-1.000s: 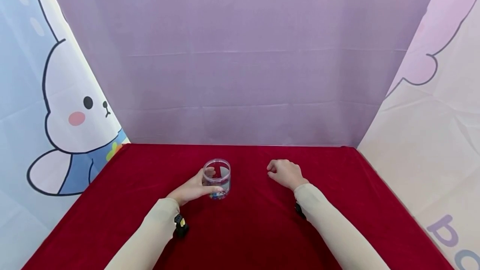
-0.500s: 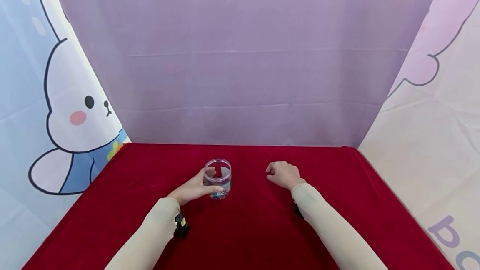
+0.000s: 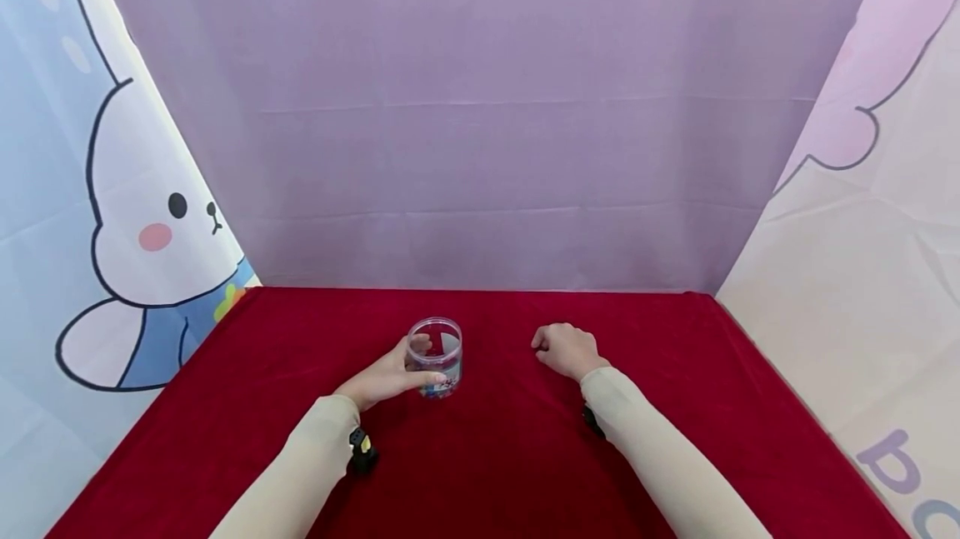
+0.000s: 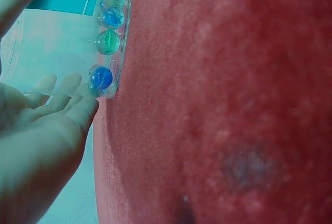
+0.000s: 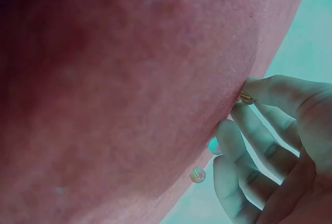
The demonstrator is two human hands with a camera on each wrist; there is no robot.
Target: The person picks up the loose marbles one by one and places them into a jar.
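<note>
A clear plastic jar (image 3: 451, 372) with no lid on it stands upright on the red cloth, left of centre. My left hand (image 3: 386, 374) grips its side, thumb in front and fingers behind. Through the jar wall the left wrist view shows several glass marbles (image 4: 108, 42), blue and green, at the bottom. To the right, my right hand (image 3: 567, 351) is down at the cloth with fingers curled. In the right wrist view its thumb and index finger pinch an amber-streaked marble (image 5: 246, 98). A pale green marble (image 5: 213, 145) and a clear streaked marble (image 5: 198, 175) lie beside the other fingers.
Red cloth (image 3: 480, 472) covers the tabletop. A purple curtain (image 3: 480, 122) hangs behind its far edge. Printed sheets stand at both sides, a rabbit sheet (image 3: 120, 339) on the left and a pale sheet (image 3: 862, 314) on the right.
My right hand has shifted slightly left and toward me, its fingers still curled at the cloth. The left hand and the jar have stayed in place.
</note>
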